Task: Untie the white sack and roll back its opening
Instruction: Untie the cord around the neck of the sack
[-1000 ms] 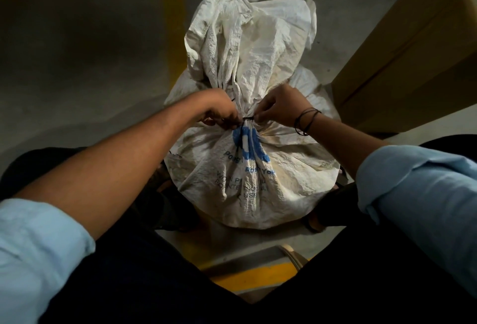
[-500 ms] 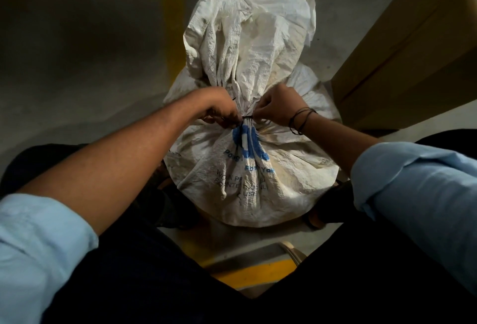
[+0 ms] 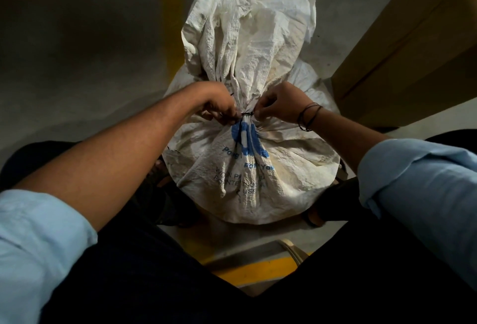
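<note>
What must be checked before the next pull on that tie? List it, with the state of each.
1. Sack upright on the floor: ok.
2. Left hand at the tie, fingers curled: ok.
3. Right hand pinching the tie: ok.
4. Tie loosened: not ok, neck cinched tight.
5. Knot type: cannot tell, both hands crowd it.

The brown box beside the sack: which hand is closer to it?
Right. The right hand is at the tied neck of the sack, on the side toward the box; the left hand is across the neck, farther away.
</note>
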### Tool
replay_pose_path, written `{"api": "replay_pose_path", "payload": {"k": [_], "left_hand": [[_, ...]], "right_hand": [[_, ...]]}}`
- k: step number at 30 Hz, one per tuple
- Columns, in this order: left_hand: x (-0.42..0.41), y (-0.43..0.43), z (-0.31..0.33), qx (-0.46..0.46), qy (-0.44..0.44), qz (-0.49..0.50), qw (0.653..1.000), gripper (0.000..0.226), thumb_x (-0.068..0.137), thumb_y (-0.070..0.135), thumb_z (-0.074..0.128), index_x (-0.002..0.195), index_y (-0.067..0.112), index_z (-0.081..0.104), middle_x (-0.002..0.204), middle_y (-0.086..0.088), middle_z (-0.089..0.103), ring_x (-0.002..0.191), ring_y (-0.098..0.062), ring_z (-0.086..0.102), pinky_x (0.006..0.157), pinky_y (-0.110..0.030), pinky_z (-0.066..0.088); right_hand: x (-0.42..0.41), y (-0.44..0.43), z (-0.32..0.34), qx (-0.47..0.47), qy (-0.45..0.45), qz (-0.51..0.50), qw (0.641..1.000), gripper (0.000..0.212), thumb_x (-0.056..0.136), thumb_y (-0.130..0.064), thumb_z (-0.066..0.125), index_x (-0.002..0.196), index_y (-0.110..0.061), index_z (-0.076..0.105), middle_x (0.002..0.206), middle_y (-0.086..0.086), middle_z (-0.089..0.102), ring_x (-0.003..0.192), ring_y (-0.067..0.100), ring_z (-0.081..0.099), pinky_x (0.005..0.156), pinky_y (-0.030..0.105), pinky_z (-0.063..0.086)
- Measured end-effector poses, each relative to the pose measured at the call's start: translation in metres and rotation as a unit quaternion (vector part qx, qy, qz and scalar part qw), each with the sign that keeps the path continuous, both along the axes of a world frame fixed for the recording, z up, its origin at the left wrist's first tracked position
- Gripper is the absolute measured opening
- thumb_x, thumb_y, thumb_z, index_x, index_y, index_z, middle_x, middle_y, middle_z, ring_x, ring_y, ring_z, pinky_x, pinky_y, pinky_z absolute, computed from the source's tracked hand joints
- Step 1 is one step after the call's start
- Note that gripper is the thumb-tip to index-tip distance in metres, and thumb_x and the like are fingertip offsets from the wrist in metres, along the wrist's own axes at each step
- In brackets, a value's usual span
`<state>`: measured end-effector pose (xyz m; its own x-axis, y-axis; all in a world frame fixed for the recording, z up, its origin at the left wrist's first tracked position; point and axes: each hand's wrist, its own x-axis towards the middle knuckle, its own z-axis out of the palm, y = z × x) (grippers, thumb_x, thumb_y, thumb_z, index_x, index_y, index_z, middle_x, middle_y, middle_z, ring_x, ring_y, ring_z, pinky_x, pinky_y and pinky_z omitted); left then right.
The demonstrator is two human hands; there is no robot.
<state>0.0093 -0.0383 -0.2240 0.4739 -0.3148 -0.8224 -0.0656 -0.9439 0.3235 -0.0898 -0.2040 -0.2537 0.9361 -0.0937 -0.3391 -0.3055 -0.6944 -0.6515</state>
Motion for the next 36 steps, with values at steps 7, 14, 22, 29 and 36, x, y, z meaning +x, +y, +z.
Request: {"api": "replay_pose_path", "payload": {"k": [7, 14, 22, 29, 36], "left_hand": [[0.004, 0.000, 0.001, 0.043, 0.022, 0.004, 0.999, 0.018, 0.101, 0.018, 0.053, 0.100, 0.011, 0.070, 0.087, 0.002, 0.070, 0.065, -0.006, 0.055, 0.056, -0.020, 0.035], [0.004, -0.003, 0.001, 0.060, 0.043, 0.002, 0.997, 0.020, 0.102, 0.023, 0.052, 0.111, 0.016, 0.068, 0.091, 0.007, 0.071, 0.067, -0.007, 0.055, 0.057, -0.023, 0.034], [0.011, 0.006, -0.007, -0.090, 0.015, -0.035, 0.995, 0.011, 0.091, 0.018, 0.071, 0.101, 0.013, 0.075, 0.091, -0.003, 0.075, 0.077, -0.012, 0.065, 0.062, -0.025, 0.045], [0.009, 0.016, -0.009, -0.149, 0.059, -0.005, 0.987, 0.023, 0.088, 0.002, 0.071, 0.109, 0.010, 0.069, 0.100, -0.004, 0.071, 0.082, -0.011, 0.066, 0.067, -0.021, 0.055], [-0.001, 0.013, -0.023, -0.150, 0.002, 0.081, 0.985, 0.027, 0.084, 0.009, 0.079, 0.106, -0.004, 0.070, 0.093, -0.015, 0.072, 0.075, -0.019, 0.068, 0.077, -0.033, 0.061]], "right_hand": [[0.000, -0.003, 0.002, 0.019, 0.019, 0.006, 1.000, 0.024, 0.076, -0.003, 0.079, 0.096, -0.017, 0.079, 0.089, -0.002, 0.076, 0.082, 0.009, 0.069, 0.080, 0.024, 0.056], [-0.004, -0.008, 0.002, 0.056, 0.024, -0.055, 0.997, 0.028, 0.074, 0.007, 0.076, 0.090, -0.016, 0.078, 0.084, -0.009, 0.073, 0.081, 0.004, 0.069, 0.081, 0.023, 0.058], [-0.009, 0.011, 0.003, -0.028, 0.006, 0.000, 1.000, 0.032, 0.069, -0.044, 0.085, 0.077, -0.017, 0.069, 0.076, -0.004, 0.068, 0.066, 0.007, 0.058, 0.060, 0.023, 0.047], [-0.003, 0.011, -0.012, 0.007, 0.019, -0.110, 0.994, 0.026, 0.079, -0.035, 0.080, 0.089, -0.011, 0.077, 0.085, 0.003, 0.075, 0.078, 0.014, 0.069, 0.067, 0.028, 0.055], [-0.005, 0.004, -0.012, 0.050, 0.024, -0.151, 0.987, 0.009, 0.077, -0.014, 0.080, 0.087, -0.012, 0.079, 0.078, -0.003, 0.072, 0.070, 0.006, 0.062, 0.066, 0.021, 0.050]]}}
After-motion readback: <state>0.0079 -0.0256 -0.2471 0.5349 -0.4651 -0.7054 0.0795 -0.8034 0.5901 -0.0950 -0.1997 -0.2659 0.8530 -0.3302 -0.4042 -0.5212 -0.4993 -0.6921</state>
